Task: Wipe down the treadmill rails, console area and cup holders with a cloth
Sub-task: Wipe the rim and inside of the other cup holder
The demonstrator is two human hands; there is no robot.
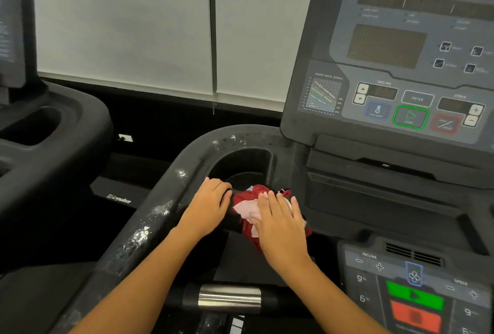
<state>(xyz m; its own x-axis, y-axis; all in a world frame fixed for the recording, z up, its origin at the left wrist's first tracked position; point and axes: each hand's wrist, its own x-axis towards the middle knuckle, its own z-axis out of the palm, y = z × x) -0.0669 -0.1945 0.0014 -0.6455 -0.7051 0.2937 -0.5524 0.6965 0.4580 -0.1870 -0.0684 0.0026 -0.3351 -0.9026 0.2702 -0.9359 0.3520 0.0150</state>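
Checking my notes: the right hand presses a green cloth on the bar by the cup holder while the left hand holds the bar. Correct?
Not quite: the head view shows the cloth is red and pink, not green. The right hand does press it on the bar by the cup holder while the left hand holds the bar.

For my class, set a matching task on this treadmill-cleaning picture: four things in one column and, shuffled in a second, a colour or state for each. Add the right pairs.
Column 1
1. left hand
2. right hand
3. cloth
4. rail

Column 2
A. red and pink
B. flecked with white
C. fingers curled over the black bar
D. lies flat on the cloth

Pairs: 1-C, 2-D, 3-A, 4-B
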